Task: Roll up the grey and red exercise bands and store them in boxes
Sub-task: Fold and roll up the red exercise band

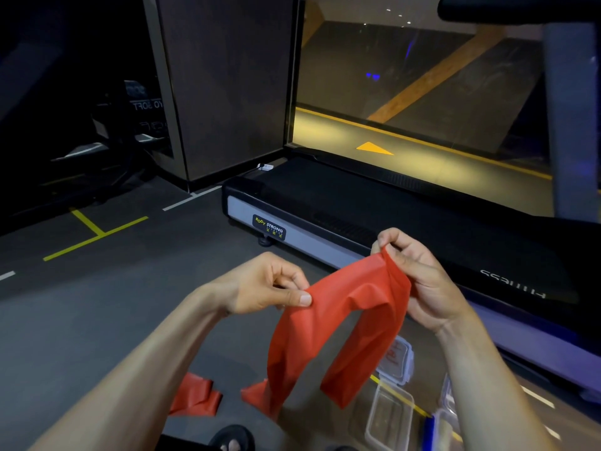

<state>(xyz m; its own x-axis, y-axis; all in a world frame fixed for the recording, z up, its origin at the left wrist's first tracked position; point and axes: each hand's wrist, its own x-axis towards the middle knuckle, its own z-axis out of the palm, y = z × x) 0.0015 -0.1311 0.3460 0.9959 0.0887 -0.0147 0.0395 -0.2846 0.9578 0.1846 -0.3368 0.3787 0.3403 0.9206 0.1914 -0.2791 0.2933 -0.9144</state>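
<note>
I start at the fingers: on my left hand [260, 284] the thumb and forefinger pinch one corner of the thin red elastic exercise band [338, 323], the other fingers loosely curled behind. My right hand [419, 275] pinches the opposite corner a little higher, between thumb and fingertips, the palm turned toward me. I judge the two pinches hold the band's short end edge stretched flat between them, so a roll can start straight and tight from that edge.

From that held edge the band hangs in the air in front of me, above the floor. It falls in an arch: one leg drops below the left hand, the other below the right, and the rest trails down to the dark grey gym floor [97, 320], where red folds lie near my sandalled foot [232, 439]. Its long axis therefore runs downward and toward me, the end edge roughly left to right, tilted up on the right.

Below the right forearm, clear plastic storage boxes [388, 415] and a clip lid [398, 359] wait on the floor, beside the black treadmill [357, 203]. I see no grey band.
</note>
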